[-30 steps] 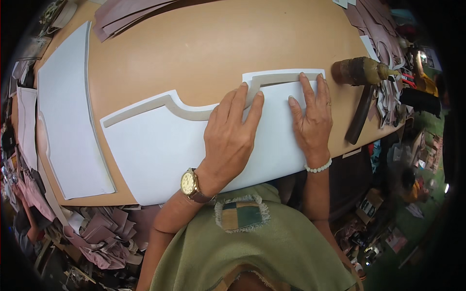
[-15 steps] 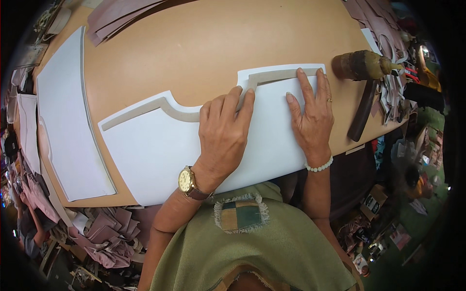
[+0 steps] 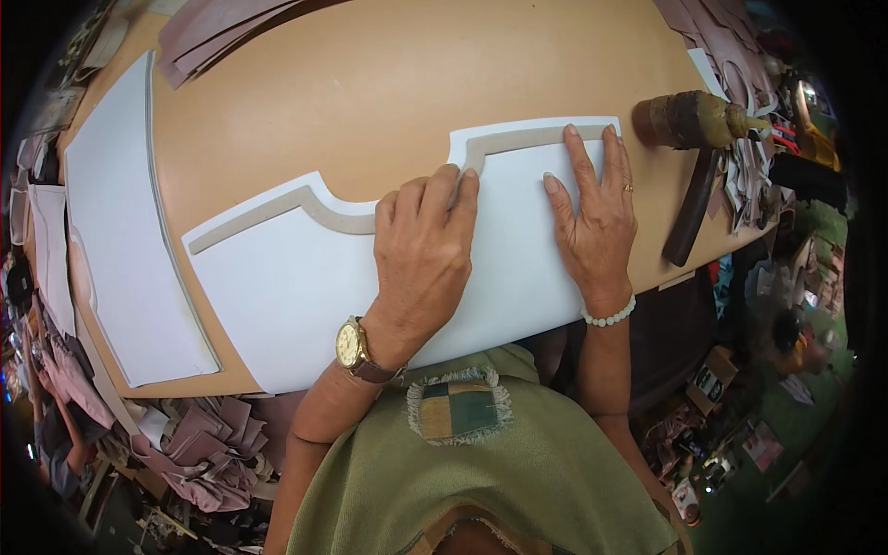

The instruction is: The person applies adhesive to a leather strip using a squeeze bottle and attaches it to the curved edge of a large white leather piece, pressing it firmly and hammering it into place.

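Note:
A large white sheet with a stepped, curved upper edge lies on the table in front of me. Along that edge runs a narrow grey strip, set in from the rim and bending with the outline. My left hand has its fingers curled together on the strip at the inner step, hiding part of it; thumb and fingertips close on it there. Flat on the sheet rests my right hand, its fingers spread and two fingertips on the strip's right end.
At the right stand a brown-stained glue bottle lying on its side and a dark handle. A stack of white sheets lies at the left. Mauve pieces are at the far edge, with more scraps below the table at left.
The strip's right part, slightly raised with a shadow gap before, now lies flatter along the edge. My left hand and the sheet have shifted slightly left; my right hand stays nearly still.

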A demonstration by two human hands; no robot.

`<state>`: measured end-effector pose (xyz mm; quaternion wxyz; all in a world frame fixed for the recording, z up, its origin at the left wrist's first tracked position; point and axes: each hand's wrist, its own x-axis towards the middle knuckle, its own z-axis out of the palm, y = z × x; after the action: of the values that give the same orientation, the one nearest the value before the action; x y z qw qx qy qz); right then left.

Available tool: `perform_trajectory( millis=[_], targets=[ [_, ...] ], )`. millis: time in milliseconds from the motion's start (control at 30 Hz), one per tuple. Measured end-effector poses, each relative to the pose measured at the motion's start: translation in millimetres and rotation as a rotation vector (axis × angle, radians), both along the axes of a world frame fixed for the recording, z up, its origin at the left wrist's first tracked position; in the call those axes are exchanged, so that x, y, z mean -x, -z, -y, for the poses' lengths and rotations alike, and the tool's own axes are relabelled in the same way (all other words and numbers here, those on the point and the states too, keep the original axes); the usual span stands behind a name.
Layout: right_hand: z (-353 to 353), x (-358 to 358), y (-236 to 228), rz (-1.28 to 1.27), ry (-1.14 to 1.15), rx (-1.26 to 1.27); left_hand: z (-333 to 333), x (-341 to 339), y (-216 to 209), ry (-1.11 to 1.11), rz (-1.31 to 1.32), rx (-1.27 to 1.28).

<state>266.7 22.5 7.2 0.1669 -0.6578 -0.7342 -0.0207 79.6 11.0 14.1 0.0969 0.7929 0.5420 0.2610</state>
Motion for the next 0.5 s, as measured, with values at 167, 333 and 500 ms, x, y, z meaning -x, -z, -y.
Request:
perform_trajectory(
  millis=[167,333,500],
  targets=[
    [-0.3,0.0,0.1,0.004,-0.008,-0.009,-1.1,0.3,1.3,-0.001,0.031,-0.001],
    [0.1,0.7,-0.8,0.012,-0.006,0.001,-0.7,1.6,2.9,0.002,0.042,0.015],
    [-4.3,2.0,-2.4,0.048,-0.068,-0.032,-1.2,1.9,3.2,0.019,0.039,0.001]
  ],
)
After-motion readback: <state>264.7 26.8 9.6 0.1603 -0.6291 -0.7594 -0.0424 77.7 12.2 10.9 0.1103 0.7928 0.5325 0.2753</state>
